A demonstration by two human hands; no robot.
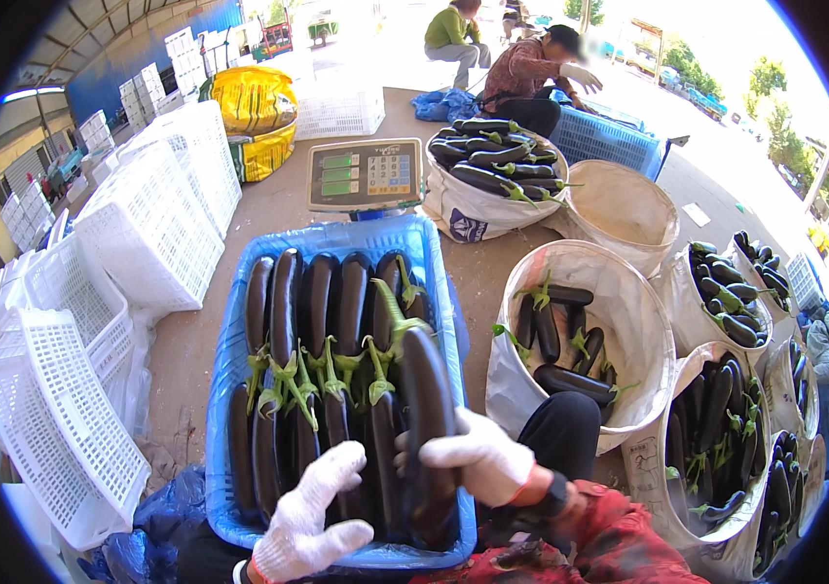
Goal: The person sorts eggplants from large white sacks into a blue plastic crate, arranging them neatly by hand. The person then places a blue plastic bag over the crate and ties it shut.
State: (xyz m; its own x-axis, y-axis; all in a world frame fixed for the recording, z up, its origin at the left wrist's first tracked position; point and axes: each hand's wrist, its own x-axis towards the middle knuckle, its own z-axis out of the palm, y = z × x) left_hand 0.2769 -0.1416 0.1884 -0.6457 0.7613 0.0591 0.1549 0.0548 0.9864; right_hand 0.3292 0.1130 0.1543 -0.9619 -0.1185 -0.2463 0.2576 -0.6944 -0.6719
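Note:
A blue plastic crate lined with blue film (pixel 218 452) stands before me. Inside it, dark eggplants (pixel 285 306) lie in two rows, their green stems meeting in the middle. My right hand (pixel 483 456), in a white knit glove, grips one long eggplant (pixel 425 409) above the crate's right side, stem pointing away from me. My left hand (pixel 316 511), gloved the same way, is over the near left part of the crate with thumb and fingers apart. It holds nothing. The eggplants beneath both hands are partly hidden.
Behind the crate is a weighing scale display (pixel 365 175). White sacks of eggplants stand to the right, the nearest sack (pixel 633 314) partly filled. White plastic crates (pixel 144 226) are stacked left. Farther off, a person in a cap (pixel 527 73) sits by another blue crate (pixel 604 142).

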